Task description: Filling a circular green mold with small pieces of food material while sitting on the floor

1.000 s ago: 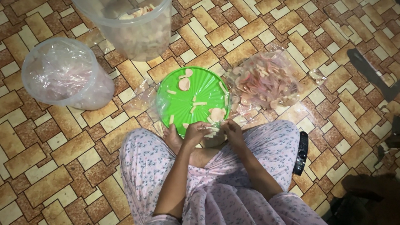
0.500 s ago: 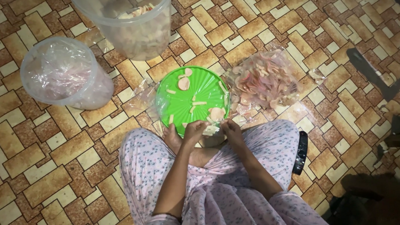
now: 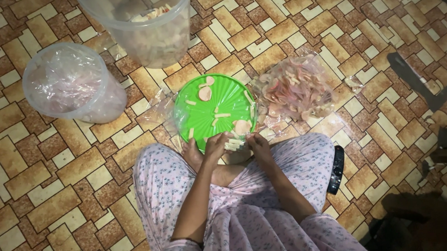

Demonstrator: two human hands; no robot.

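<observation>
Clear plastic shows first at ten o'clock: a small bucket [image 3: 71, 84] lined with a crinkled bag, standing on the patterned tile floor [image 3: 41, 171]. At twelve o'clock a larger see-through bucket [image 3: 144, 25] holds pale cut pieces. Just above my knees, at the middle, lies a round green lid [image 3: 214, 110] with a few pale slices and strips scattered on it. My left hand [image 3: 215, 144] sits at its near edge, fingers curled closed around a small bunch of pale strips [image 3: 233, 145]. My right hand [image 3: 259, 143] is just beside it, pinching the other end of the same bunch. At two o'clock a clear bag of pinkish chips [image 3: 297, 88] lies open, touching the lid. At four o'clock a dark remote [image 3: 336, 168] rests against my leg.
</observation>
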